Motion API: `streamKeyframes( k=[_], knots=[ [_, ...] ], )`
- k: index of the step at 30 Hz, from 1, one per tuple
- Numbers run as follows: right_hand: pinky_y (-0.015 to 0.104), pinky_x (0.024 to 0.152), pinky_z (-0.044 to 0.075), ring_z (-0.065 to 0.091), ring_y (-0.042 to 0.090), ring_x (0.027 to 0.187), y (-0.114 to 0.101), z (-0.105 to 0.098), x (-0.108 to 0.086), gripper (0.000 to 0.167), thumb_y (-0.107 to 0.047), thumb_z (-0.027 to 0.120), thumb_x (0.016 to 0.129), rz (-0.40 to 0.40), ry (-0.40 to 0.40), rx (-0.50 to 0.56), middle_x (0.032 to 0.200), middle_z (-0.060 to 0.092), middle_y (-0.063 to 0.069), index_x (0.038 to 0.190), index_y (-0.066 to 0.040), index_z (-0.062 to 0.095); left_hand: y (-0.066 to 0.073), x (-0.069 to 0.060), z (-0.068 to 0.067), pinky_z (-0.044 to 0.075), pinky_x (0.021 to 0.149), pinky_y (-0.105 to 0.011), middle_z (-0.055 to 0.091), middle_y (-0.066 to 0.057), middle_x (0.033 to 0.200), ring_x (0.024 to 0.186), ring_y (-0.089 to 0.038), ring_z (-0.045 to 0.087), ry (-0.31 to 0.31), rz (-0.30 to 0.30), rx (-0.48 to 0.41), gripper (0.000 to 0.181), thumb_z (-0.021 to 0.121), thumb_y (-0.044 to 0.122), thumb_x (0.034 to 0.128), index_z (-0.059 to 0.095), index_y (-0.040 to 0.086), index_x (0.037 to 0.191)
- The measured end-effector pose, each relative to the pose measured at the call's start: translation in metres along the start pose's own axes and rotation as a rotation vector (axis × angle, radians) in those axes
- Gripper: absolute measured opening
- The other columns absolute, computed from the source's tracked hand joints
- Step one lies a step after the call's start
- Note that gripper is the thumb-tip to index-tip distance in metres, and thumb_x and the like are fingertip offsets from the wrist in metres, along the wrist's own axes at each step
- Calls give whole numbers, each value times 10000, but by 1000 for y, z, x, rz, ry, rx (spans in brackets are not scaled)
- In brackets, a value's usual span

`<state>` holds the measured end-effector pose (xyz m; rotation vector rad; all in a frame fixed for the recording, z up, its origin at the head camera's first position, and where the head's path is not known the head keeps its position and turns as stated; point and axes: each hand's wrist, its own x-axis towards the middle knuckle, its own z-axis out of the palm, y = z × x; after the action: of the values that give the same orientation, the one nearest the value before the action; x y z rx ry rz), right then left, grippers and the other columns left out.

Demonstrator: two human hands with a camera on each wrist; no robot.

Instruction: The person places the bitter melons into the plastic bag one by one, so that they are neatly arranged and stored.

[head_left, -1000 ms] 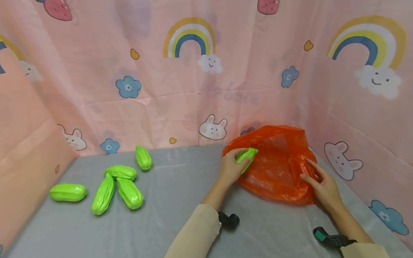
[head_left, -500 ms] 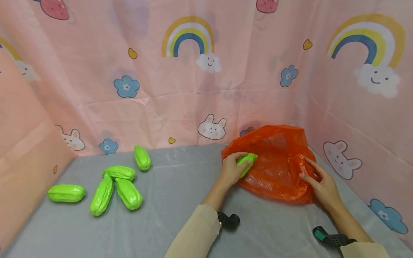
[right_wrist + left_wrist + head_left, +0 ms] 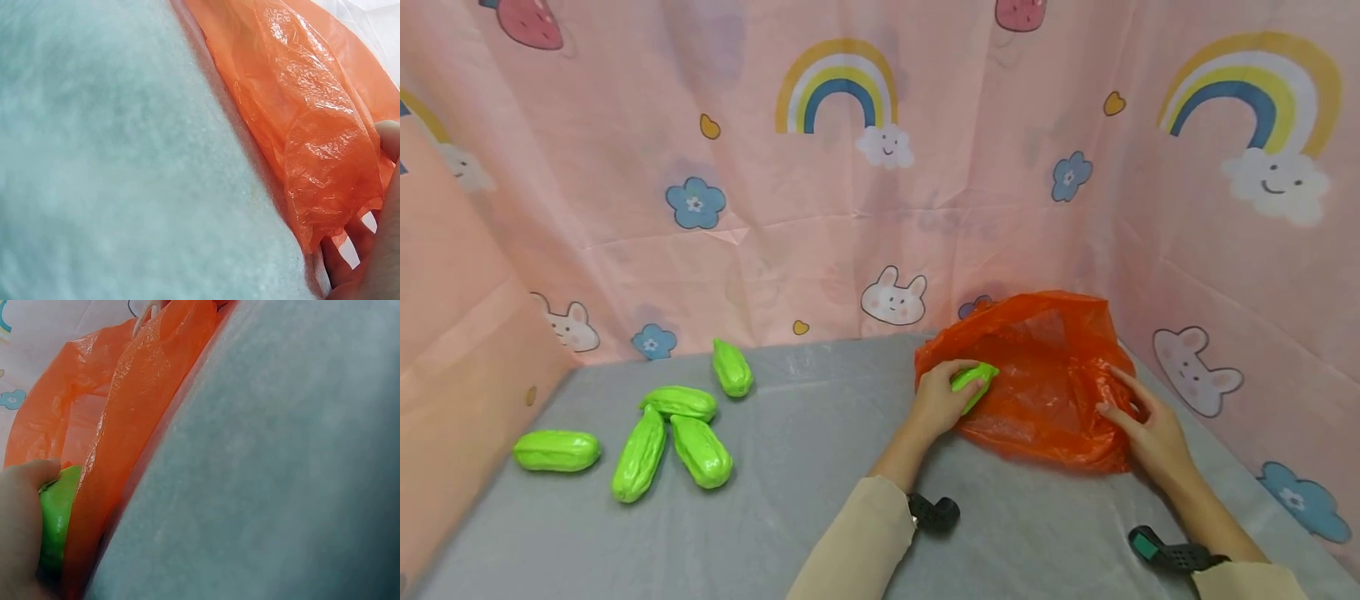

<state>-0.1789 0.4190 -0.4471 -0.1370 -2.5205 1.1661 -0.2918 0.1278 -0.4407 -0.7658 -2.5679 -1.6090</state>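
Note:
In the head view, my left hand (image 3: pixel 942 396) grips a bright green ridged gourd (image 3: pixel 976 385) at the left side of the mouth of an orange-red plastic bag (image 3: pixel 1037 392). The left wrist view has the thumb over the gourd (image 3: pixel 57 519), whose lower part sits behind the near bag film (image 3: pixel 125 437). At the bag's right side, my right hand (image 3: pixel 1157 437) holds the gathered plastic between thumb and fingers. From the right wrist, the fingers (image 3: pixel 359 240) pass under or behind the crumpled bag edge (image 3: pixel 331 169); the fingertips are partly hidden.
Several more green gourds lie on the grey cloth to the left: one alone (image 3: pixel 556 451), a touching cluster (image 3: pixel 700 450), and one farther back (image 3: pixel 732 368). Pink printed curtains (image 3: pixel 820 250) wall off the back and both sides.
My left hand has sunk slightly with the gourd, which sits a little lower at the bag's mouth. The right hand and bag stay almost still.

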Motion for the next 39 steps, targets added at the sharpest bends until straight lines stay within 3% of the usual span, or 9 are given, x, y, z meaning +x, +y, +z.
streamKeyframes(
  k=[8, 13, 16, 20, 23, 31, 39],
  knots=[
    [-45, 776, 330, 326, -241, 1012, 1, 1, 1, 651, -331, 606, 1007, -22, 1, -7, 1508, 425, 330, 1569, -109, 363, 0, -2, -1, 500, 890, -221, 701, -11, 1223, 992, -119, 598, 0, 42, 18, 341, 665, 293, 974, 691, 177, 1294],
    [-48, 777, 318, 314, -240, 1021, 0, 2, 1, 646, -330, 606, 1007, -27, 6, -10, 1513, 421, 324, 1568, -115, 368, 0, -1, -2, 511, 1032, -289, 685, -43, 1329, 1173, -175, 641, 12, 78, 68, 384, 653, 271, 972, 675, 132, 1329],
    [-49, 776, 327, 318, -235, 1015, -1, 3, 2, 645, -330, 604, 1007, -27, 8, -8, 1505, 425, 329, 1566, -109, 369, 4, 0, -5, 473, 1114, -346, 658, -77, 1380, 1282, -212, 611, 43, 101, 90, 386, 642, 246, 969, 674, 106, 1327],
    [-49, 767, 339, 319, -229, 1005, -2, 4, 2, 650, -334, 602, 1008, -20, 7, -3, 1503, 420, 335, 1566, -101, 364, 11, 1, -12, 463, 1128, -379, 677, -86, 1342, 1281, -231, 612, 88, 108, 78, 347, 632, 210, 974, 690, 93, 1296],
    [-49, 765, 334, 316, -218, 1012, -3, 4, 3, 655, -342, 602, 1008, -11, 3, -4, 1515, 414, 326, 1569, -104, 360, 17, 0, -19, 475, 1115, -373, 695, -74, 1302, 1247, -227, 626, 102, 96, 63, 324, 632, 194, 979, 698, 92, 1280],
    [-25, 776, 313, 333, -166, 1059, 0, 2, 3, 663, -381, 587, 1011, 20, -11, -26, 1550, 401, 288, 1587, -166, 339, 31, 1, -44, 470, 1122, -388, 689, -57, 1325, 1297, -231, 605, 120, 108, 120, 310, 605, 211, 1005, 692, 111, 1286],
    [-27, 732, 318, 302, -205, 997, 3, 2, 3, 670, -353, 599, 1007, 9, -8, -28, 1522, 412, 332, 1583, -131, 338, 33, -2, -79, 568, 967, -406, 688, -69, 1312, 1180, -252, 654, 174, 88, 156, 307, 600, 203, 1005, 689, 148, 1293]
  ],
)
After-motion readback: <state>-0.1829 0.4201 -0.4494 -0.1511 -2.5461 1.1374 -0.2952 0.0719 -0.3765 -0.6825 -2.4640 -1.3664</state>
